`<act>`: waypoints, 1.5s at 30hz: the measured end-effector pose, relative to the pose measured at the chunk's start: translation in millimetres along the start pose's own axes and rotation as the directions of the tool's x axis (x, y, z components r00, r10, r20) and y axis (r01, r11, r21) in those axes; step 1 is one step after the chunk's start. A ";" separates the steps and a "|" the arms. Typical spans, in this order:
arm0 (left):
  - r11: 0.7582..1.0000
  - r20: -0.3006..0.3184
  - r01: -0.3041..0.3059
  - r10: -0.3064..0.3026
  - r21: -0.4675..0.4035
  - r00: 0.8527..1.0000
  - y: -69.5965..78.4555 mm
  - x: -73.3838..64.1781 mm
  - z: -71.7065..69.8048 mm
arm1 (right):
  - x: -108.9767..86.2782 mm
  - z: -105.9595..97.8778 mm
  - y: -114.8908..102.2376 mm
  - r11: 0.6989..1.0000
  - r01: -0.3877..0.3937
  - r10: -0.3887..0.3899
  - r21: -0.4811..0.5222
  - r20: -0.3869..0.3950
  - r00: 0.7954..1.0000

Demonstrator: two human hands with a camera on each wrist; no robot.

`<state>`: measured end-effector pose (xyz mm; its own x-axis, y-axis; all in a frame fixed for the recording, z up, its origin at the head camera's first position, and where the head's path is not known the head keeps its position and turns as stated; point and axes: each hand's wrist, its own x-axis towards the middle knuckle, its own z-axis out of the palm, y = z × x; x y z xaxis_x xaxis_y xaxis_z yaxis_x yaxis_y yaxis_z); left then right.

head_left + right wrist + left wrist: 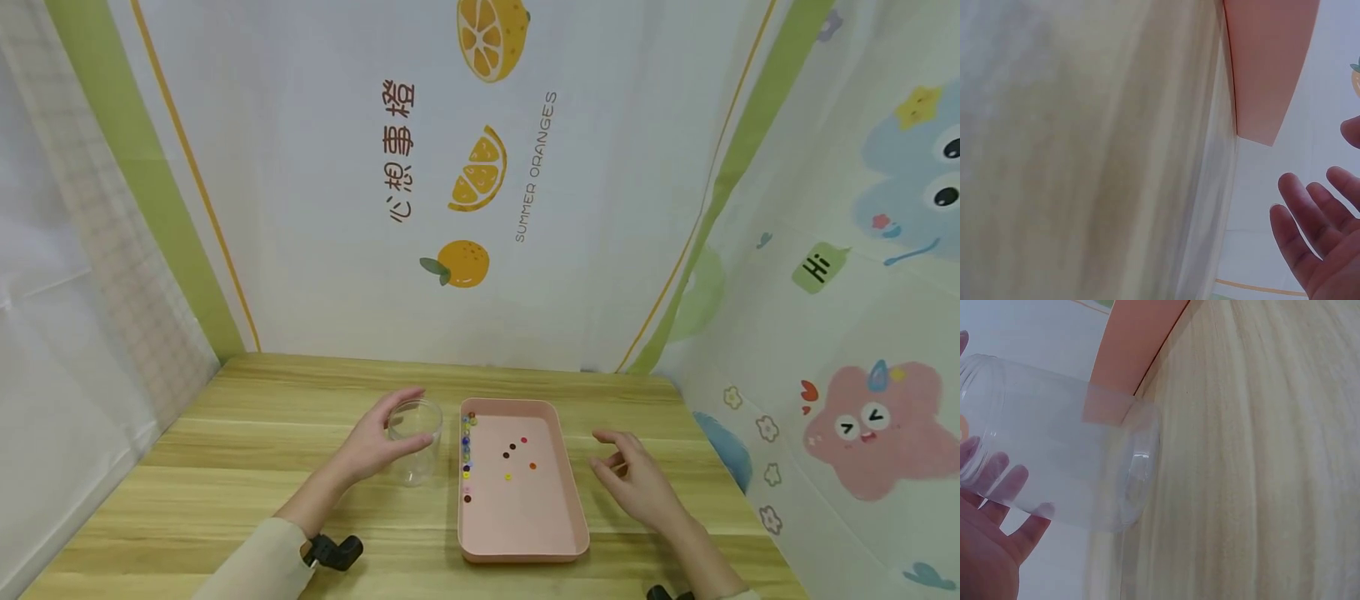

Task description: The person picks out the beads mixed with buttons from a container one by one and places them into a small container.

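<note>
A clear plastic jar [417, 465] stands upright left of a pink tray [521, 521]. My left hand [372, 443] grips it near the rim, thumb on the near side and fingers round the far side. In the left wrist view the jar [1060, 444] is see-through, and nothing shows inside it. Small coloured beads [466, 442] line the tray's left wall, and several more [512, 447] lie scattered on its floor. Off the tray's right side, my right hand [633, 479] hovers with loosely bent fingers, holding nothing.
Under everything is a wood-grain table [315, 400]. A white curtain [322, 275] printed with oranges hangs behind it, and a cartoon-printed sheet [757, 350] hangs along the right. A black wrist camera [337, 552] is strapped at the left sleeve.
</note>
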<state>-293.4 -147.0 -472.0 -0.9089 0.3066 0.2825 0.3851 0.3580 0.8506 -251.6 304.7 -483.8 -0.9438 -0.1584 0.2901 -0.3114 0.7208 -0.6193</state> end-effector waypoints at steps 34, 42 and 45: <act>0.996 -0.036 0.015 -0.018 -0.084 0.999 -10.0 7.8 12.6 | 48.3 -12.6 -14.0 0.833 -0.247 0.257 0.495 0.050 0.965; 0.997 -0.052 0.018 -0.022 -0.076 0.998 -11.8 4.7 14.7 | 69.9 -14.0 -26.2 0.834 -0.228 0.224 0.503 0.069 0.972; 0.997 -0.054 0.020 -0.024 -0.074 0.998 -11.7 3.8 14.6 | 74.9 -12.4 -32.5 0.831 -0.215 0.205 0.513 0.078 0.976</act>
<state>-299.0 -137.2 -487.3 -0.9253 0.2500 0.2851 0.3537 0.2976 0.8868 -310.8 277.8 -432.8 -0.9933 -0.0591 0.0995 -0.1124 0.2865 -0.9515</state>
